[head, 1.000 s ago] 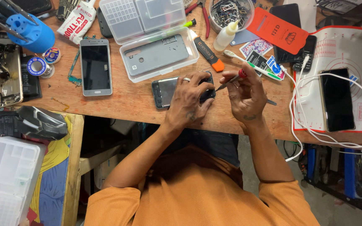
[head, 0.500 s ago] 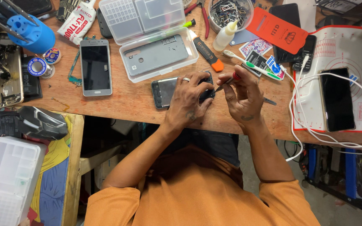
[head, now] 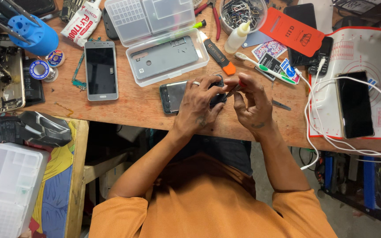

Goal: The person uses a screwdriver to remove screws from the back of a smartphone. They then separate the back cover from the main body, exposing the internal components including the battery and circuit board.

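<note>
Head view is showing a dark phone [head: 175, 96] lying flat near the front edge of the wooden workbench [head: 128, 108], its right end hidden under the person's hands. The left hand [head: 199, 103] is pressing down on that end, fingers curled over it and grasping it, a ring showing on one finger. The right hand [head: 253, 103] is sitting just beside the left one, its fingers pinching a thin red-handled tool [head: 236, 89] whose tip is pointing at the phone; how the tip meets the phone I cannot tell.

Just behind the hands, a clear plastic case [head: 166, 57] is lying open with a grey phone back panel [head: 164, 56] in its tray. Left of that, a silver phone [head: 101, 70] is lying face up, well apart from the hands. An orange-tipped pry tool [head: 217, 55] and a white toothbrush [head: 261, 68] are lying near the right hand. Farther right, a black phone [head: 353, 103] is resting on a white mat with a red border [head: 375, 57], a white cable [head: 327, 132] looping around it. At far left, a blue tool holder [head: 31, 37] is standing on the bench.
</note>
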